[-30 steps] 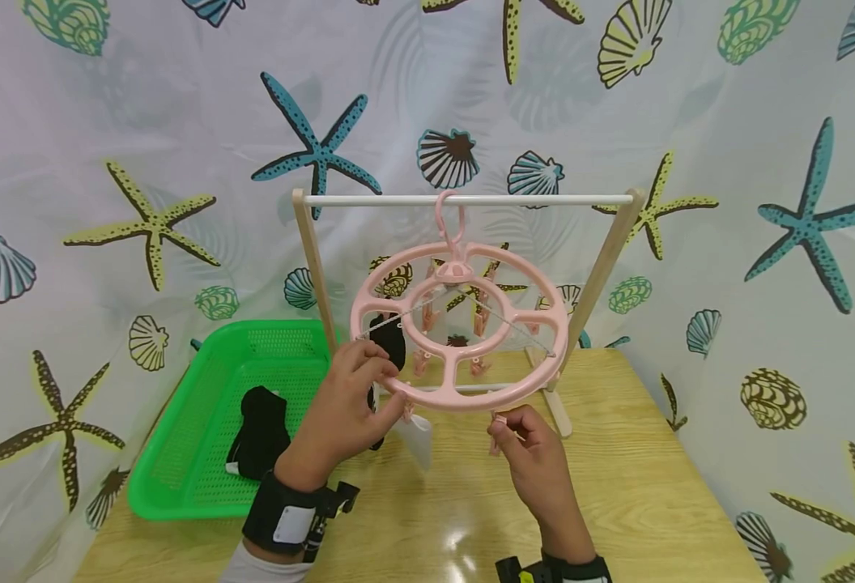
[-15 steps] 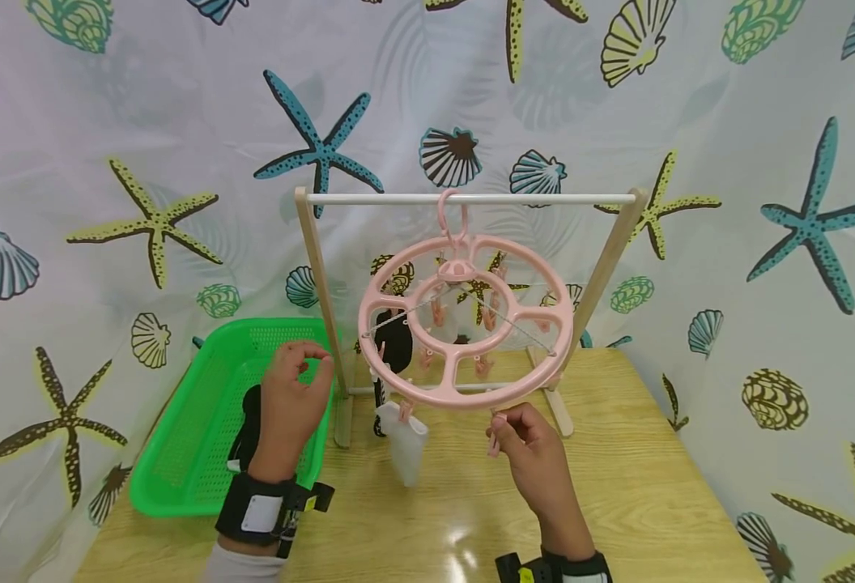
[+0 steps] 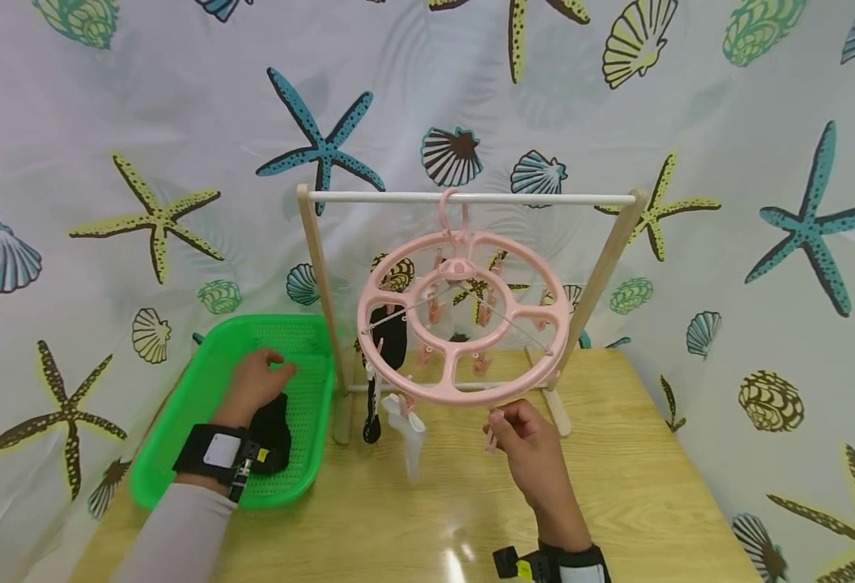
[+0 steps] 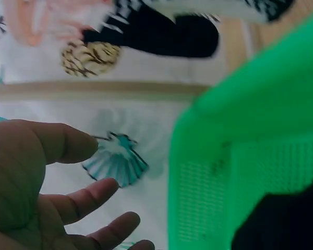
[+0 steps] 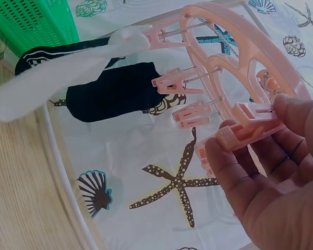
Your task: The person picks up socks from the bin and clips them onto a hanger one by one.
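1. Near the front edge of the worktop (image 3: 617,502), the right hand (image 3: 533,453) pinches a pink clothes peg (image 5: 245,133) that hangs from the near rim of the round peg hanger (image 3: 464,316). The grip is closed on the peg between thumb and fingers, which holds that side of the ring steady and the peg within reach.
2. Beside it, along the same near rim, a white sock (image 3: 407,433) dangles from another peg, its toe hanging close above the worktop.
3. Toward the left edge of the worktop, the left hand (image 3: 253,380) reaches into the green basket (image 3: 180,478). Its fingers are spread and relaxed, grasping nothing, just above a black sock (image 3: 273,429) lying on the basket floor.
4. A second black sock (image 3: 391,344) hangs from the left side of the ring, between the basket and the hanger's centre, partly screening the rack's left post (image 3: 321,308).
5. At the back of the worktop, the wooden rack carries the hanger by its hook over the white rail (image 3: 544,197), so the ring hangs tilted toward the person.
6. Behind everything, a curtain printed with starfish and shells (image 3: 107,162) closes off the scene.
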Demonstrator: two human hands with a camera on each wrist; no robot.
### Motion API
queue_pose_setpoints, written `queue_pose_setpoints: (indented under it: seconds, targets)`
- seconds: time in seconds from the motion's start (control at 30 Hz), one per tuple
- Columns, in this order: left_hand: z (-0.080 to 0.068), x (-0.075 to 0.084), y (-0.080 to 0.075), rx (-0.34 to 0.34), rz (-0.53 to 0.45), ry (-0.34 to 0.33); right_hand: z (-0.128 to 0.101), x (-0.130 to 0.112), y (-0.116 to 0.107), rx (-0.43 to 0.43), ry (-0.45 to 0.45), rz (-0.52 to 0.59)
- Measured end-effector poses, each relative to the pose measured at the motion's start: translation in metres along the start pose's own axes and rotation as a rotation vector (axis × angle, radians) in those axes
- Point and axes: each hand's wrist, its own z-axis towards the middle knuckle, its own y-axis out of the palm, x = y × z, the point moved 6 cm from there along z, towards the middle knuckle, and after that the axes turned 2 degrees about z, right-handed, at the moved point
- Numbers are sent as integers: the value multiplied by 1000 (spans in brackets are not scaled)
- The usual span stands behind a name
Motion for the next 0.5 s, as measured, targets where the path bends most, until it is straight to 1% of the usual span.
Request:
queue_pose_setpoints:
  seconds: [0.1,0.17,0.23,0.3,0.37,0.5]
  targets:
    - [10,-20,6,-79,129,-57,-1,3,3,-6,14,10]
    - [15,-34,15,-162,184,-86,-1,5,3,1,22,13]
    - [18,-46,26,-233,200,-108,-1,5,3,7,21,13]
    - [19,-56,35,-279,185,-128,-1,5,3,6,18,12]
    - [20,-64,42,-282,167,-133,-1,5,3,6,20,11]
    - [20,-72,47,-236,160,-124,-1,4,3,-4,14,17]
